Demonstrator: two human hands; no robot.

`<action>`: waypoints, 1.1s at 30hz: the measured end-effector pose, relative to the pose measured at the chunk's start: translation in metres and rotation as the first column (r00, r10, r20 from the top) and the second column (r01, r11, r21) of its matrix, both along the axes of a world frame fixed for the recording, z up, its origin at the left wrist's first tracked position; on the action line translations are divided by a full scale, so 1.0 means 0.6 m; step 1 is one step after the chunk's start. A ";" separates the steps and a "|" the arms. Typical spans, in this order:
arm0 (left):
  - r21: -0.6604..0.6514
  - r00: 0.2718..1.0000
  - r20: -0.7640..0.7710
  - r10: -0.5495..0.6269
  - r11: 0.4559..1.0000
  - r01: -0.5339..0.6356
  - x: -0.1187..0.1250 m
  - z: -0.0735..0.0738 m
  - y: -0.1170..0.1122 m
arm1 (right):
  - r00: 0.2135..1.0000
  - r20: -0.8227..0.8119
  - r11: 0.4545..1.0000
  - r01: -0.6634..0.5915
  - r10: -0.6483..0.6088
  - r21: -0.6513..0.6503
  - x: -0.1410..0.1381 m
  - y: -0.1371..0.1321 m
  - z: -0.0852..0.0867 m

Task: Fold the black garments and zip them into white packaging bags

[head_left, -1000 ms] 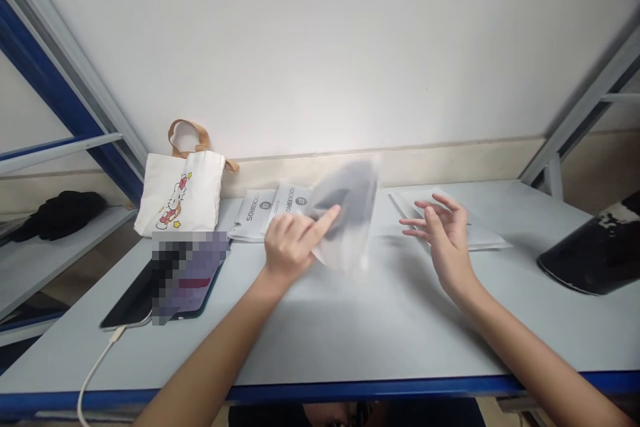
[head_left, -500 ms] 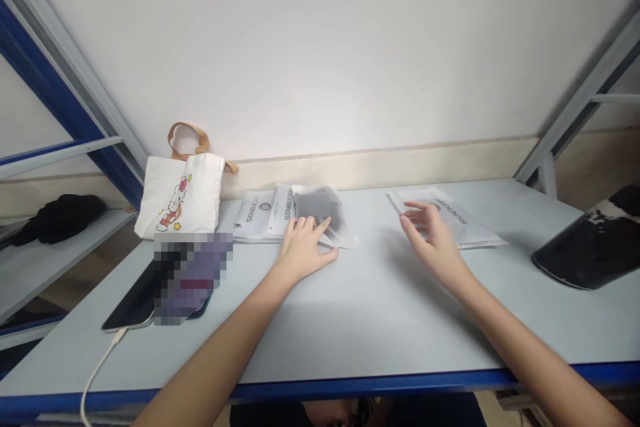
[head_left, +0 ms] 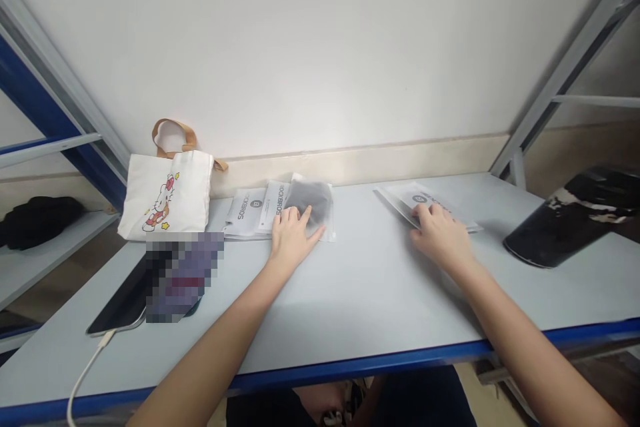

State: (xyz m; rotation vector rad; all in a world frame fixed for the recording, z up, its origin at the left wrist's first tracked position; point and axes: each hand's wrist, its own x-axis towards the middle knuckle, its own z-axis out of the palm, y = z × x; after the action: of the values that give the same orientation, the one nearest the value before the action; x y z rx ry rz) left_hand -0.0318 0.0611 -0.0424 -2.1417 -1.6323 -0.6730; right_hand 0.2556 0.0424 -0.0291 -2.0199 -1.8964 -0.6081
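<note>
My left hand (head_left: pixel 291 235) lies with spread fingers on a frosted plastic bag (head_left: pixel 327 212) that has something dark inside. This bag overlaps other frosted bags (head_left: pixel 246 217) with "ROCKBROS" print, laid in a row to its left. Over to the right, my right hand (head_left: pixel 439 235) has its fingers curled on another printed frosted bag (head_left: pixel 400 195), pinching it near its front edge. The left side of that bag looks slightly raised from the desk. My right thumb tip is partly hidden.
A white tote bag (head_left: pixel 167 193) with tan handles stands at the back left. Before it are a phone (head_left: pixel 120 300) on a white cable (head_left: pixel 85 373) and a blurred-out purple item (head_left: pixel 185 280). A black cylindrical object (head_left: pixel 565 220) lies at the right. The desk (head_left: pixel 360 307) has a blue front edge.
My right hand has come down from beside the right-hand bag and closed on it. The left hand stays on its bag, which now lies flatter. The camera view has shifted a little.
</note>
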 end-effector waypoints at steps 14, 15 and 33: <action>0.286 0.931 0.268 -0.250 0.943 0.171 0.001 0.051 -0.050 | 0.856 -0.100 0.507 -0.203 0.507 0.838 -0.064 -0.042 0.041; 0.346 0.907 0.286 -0.309 0.916 0.203 -0.002 0.054 -0.051 | 0.841 -0.072 0.471 -0.226 0.536 0.853 -0.072 -0.047 0.039; 0.461 0.925 0.271 -0.268 0.879 0.119 -0.008 0.071 -0.055 | 0.455 -0.546 0.710 -0.467 0.704 0.527 -0.093 -0.044 0.033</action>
State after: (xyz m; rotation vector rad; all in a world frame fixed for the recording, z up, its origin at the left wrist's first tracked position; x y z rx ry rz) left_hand -0.0367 0.0280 0.0004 -1.9403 -1.2480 -1.3834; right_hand 0.1998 0.0160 -0.0094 -0.9859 -1.6662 0.1127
